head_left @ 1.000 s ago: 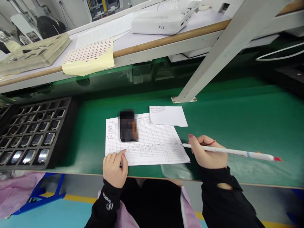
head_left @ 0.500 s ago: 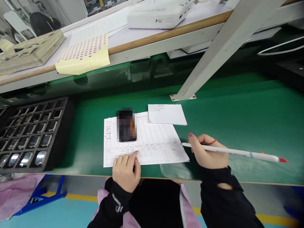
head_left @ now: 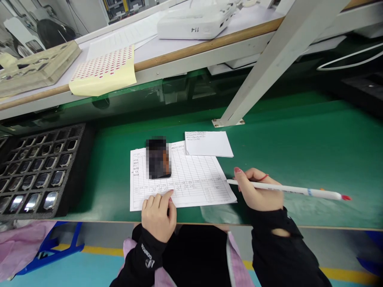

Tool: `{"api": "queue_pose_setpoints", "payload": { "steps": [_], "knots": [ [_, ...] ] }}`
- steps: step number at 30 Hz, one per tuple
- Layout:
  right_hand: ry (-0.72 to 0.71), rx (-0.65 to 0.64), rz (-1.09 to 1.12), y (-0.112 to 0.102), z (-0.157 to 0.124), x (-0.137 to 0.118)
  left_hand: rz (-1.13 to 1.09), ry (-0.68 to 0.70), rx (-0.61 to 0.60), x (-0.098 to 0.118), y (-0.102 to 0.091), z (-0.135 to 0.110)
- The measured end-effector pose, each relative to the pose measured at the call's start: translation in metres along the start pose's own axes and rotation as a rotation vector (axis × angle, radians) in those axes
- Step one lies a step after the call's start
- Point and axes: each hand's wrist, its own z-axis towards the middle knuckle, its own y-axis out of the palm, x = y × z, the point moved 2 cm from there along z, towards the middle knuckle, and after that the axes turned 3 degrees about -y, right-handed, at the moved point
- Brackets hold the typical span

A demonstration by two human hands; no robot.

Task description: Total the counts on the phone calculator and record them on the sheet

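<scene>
A printed grid sheet lies on the green bench mat in front of me. My left hand rests on its near edge, fingers curled loosely and fingertips pressing the paper. My right hand is closed round a long white pen with a red end, its tip just off the sheet's right edge. A blurred dark phone-like object lies on the sheet's upper left. A smaller white card overlaps the sheet's top right corner.
A black foam tray with several small glossy parts sits at the left. A raised shelf carries a yellow sticker sheet, a clear plastic tray and a white device. A slanted white support strut stands behind the papers.
My left hand slid to the right along the sheet's near edge, then stayed there. My right hand and the pen barely moved.
</scene>
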Motion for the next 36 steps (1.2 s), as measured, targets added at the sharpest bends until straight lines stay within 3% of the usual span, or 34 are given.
{"api": "queue_pose_setpoints", "payload": {
  "steps": [36],
  "knots": [
    [0.007, 0.002, -0.001, 0.0006, -0.0001, 0.002, 0.004, 0.0, -0.006, 0.0006, -0.0005, -0.0005]
  ]
}}
